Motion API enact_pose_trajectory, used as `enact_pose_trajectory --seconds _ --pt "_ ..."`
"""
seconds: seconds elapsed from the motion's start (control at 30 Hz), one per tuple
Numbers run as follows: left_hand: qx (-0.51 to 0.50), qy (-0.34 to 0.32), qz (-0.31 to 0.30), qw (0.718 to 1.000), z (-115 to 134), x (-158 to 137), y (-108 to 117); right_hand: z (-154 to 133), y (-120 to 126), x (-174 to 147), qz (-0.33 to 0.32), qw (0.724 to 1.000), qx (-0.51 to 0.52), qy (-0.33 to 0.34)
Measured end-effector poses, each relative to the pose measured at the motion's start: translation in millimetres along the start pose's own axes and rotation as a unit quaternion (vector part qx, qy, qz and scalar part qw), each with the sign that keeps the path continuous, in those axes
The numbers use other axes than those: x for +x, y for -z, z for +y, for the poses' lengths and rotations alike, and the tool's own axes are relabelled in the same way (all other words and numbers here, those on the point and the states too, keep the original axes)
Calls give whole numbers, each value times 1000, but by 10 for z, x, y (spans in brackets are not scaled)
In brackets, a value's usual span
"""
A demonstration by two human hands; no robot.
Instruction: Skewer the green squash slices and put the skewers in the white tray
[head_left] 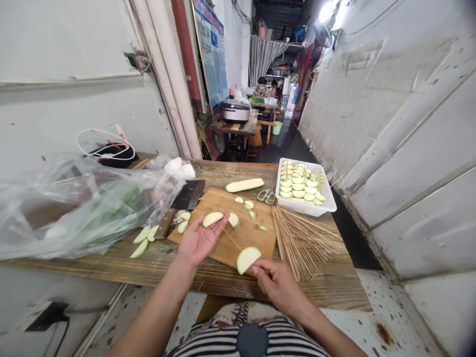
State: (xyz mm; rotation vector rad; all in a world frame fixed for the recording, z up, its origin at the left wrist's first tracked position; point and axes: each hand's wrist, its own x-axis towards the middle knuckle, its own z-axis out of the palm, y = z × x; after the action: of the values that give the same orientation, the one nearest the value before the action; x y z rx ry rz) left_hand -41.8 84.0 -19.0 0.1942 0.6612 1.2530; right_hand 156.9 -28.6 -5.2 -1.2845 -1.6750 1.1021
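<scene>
My left hand (201, 240) is turned palm up over the cutting board (219, 250), with a pale half-round vegetable slice (213, 219) resting on its fingers. My right hand (273, 280) is closed in a pinch at the board's near edge. A larger green-rimmed slice (248, 260) stands at its fingertips, threaded on a thin bamboo skewer (233, 239) that points toward my left hand. Just past my left fingertips, another slice (233, 220) lies on the board. Small offcuts (248, 204) are scattered farther back. The skewer's other end is hidden by my right fingers.
Loose bamboo skewers (307, 240) fan out at right, below a white tray (329, 206) of skewered slices. A peeled vegetable (244, 185) and scissors (267, 196) lie behind the board. Left are a cleaver (188, 195) and plastic bag (85, 208). A person (262, 88) sits far back.
</scene>
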Motion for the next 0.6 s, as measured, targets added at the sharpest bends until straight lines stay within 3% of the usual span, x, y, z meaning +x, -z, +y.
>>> enact_pose_trajectory --seconds 0.17,0.6 --pt "-20 15 23 999 -71 -80 -138 32 -27 -15 -13 1000 16 -22" --pt "33 -24 77 996 -116 -116 -248 71 -43 -91 -5 1000 2 -18"
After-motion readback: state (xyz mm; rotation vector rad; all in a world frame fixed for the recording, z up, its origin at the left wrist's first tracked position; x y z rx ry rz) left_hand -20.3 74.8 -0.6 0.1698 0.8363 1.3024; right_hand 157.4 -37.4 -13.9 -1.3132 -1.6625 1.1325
